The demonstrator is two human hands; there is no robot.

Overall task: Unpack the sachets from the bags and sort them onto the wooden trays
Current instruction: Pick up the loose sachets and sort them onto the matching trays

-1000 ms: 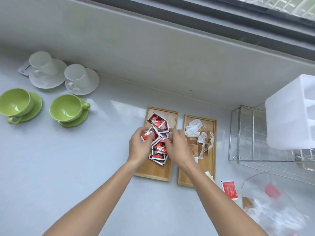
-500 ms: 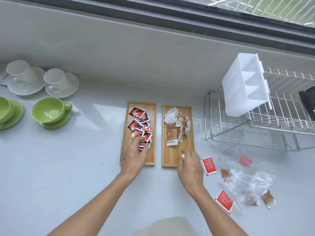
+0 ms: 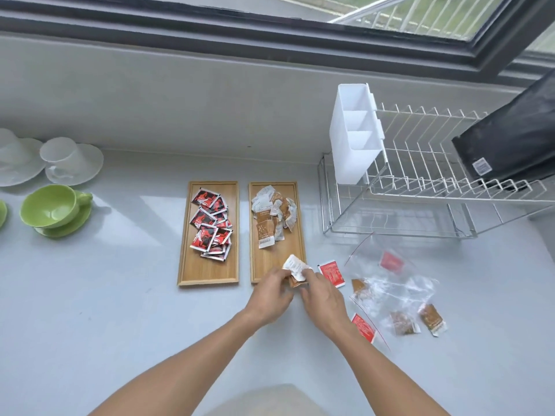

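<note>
Two wooden trays lie side by side on the counter. The left tray (image 3: 207,271) carries a pile of red and black sachets (image 3: 211,228). The right tray (image 3: 261,267) carries brown and white sachets (image 3: 271,216). My left hand (image 3: 271,292) and my right hand (image 3: 322,297) meet at the near right corner of the right tray, both pinching a few brown and white sachets (image 3: 295,270). Clear plastic bags (image 3: 390,285) lie to the right, with red sachets (image 3: 332,273) and brown sachets (image 3: 432,319) in and around them.
A wire dish rack (image 3: 420,187) with a white cutlery holder (image 3: 354,130) and a black item (image 3: 510,136) stands at the right. Green cup on saucer (image 3: 52,210) and white cups (image 3: 64,159) sit at the left. Wall and window run behind.
Both hands left the red sachet pile. The right hand picked up brown and white sachets near the right tray's corner, and the left hand came over to join it. My view shifted right.
</note>
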